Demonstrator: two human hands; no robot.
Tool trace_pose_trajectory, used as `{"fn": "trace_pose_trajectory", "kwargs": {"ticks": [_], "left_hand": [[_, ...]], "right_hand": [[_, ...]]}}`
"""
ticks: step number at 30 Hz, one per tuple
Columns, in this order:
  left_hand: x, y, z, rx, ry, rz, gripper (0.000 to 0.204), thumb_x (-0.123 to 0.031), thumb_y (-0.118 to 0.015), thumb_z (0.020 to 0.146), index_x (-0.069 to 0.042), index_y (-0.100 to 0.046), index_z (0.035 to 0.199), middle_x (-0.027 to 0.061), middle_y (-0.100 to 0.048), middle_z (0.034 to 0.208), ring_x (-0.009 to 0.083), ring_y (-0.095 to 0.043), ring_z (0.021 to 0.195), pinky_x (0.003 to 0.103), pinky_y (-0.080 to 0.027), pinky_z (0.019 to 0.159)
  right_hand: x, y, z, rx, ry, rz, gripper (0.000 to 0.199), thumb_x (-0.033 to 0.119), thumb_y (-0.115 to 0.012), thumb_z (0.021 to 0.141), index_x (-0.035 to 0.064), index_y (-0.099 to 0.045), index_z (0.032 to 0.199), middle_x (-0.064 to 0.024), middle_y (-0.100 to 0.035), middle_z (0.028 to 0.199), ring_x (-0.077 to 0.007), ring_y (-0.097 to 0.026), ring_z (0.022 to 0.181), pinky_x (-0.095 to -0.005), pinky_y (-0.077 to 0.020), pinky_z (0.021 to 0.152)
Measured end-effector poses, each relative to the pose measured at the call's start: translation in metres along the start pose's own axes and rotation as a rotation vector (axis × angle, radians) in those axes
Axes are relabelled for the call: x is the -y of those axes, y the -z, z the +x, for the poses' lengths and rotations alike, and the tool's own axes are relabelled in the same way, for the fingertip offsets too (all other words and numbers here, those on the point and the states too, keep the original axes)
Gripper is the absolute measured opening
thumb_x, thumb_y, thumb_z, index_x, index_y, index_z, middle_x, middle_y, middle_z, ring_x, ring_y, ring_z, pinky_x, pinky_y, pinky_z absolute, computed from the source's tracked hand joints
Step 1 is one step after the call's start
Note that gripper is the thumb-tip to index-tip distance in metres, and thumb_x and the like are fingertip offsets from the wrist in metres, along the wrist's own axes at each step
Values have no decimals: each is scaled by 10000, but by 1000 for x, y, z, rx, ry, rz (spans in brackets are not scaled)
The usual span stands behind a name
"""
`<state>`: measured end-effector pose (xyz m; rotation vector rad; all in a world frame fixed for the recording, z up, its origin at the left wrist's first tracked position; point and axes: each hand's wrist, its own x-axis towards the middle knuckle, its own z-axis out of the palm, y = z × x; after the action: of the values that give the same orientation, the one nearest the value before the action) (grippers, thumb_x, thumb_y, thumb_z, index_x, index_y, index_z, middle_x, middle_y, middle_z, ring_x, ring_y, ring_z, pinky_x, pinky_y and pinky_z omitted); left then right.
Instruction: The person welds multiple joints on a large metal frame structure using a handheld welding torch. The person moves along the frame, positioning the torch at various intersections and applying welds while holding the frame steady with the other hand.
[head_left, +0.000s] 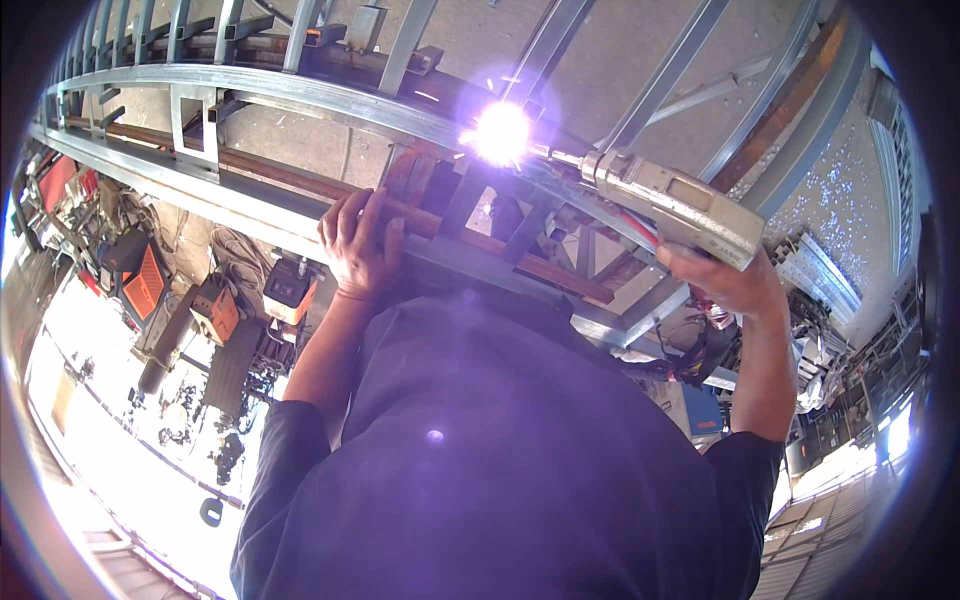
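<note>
Spanning the view, a long grey steel frame (250, 205) is lying across the work area. The left hand (358, 243) is gripping its rusty brown bar (300, 180), fingers curled over the edge, likely steadying it. The right hand (725, 280) is clenching a welding gun (670, 205), nozzle meeting the frame where the arc (502, 132) is glaring. Open gaps between rails are leaving the gun room; orange machines (215, 305) are sitting below left.

orange machines (215, 308) on the floor below.
</note>
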<state>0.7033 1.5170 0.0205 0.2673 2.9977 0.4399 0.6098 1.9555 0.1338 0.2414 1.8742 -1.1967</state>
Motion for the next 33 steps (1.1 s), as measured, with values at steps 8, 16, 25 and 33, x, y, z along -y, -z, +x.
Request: {"fn": "trace_pose_trajectory", "kwargs": {"ticks": [8,16,25,33], "left_hand": [[0,1,0,5,8,-14,448,-310,-696,894,-119,-685,1299,81,-636,1267,301,-566,1189,466,-400,1063],[0,1,0,7,16,-19,456,-294,-697,885,-124,-680,1308,78,-632,1274,296,-560,1198,469,-389,1067],[-1,2,1,1,8,-9,449,-299,-695,893,-123,-680,1306,74,-636,1272,298,-561,1199,467,-396,1068],[-1,3,1,34,8,-10,438,-294,-637,930,-91,-665,1317,118,-635,1287,337,-544,1230,485,-386,1086]], "right_hand": [[6,0,-1,-5,-36,11,575,166,-862,828,4,-644,1335,-62,-741,1115,-122,-658,956,-285,-537,856],[1,2,-2,-5,-59,-1,543,185,-864,833,4,-661,1303,-67,-744,1077,-128,-664,933,-292,-550,824],[-6,1,-3,-11,25,-52,571,185,-856,840,7,-640,1338,-61,-740,1081,-110,-659,927,-284,-548,824],[-4,1,-6,-6,-13,3,583,168,-853,844,3,-634,1358,-66,-740,1124,-116,-661,977,-283,-544,868]]}}
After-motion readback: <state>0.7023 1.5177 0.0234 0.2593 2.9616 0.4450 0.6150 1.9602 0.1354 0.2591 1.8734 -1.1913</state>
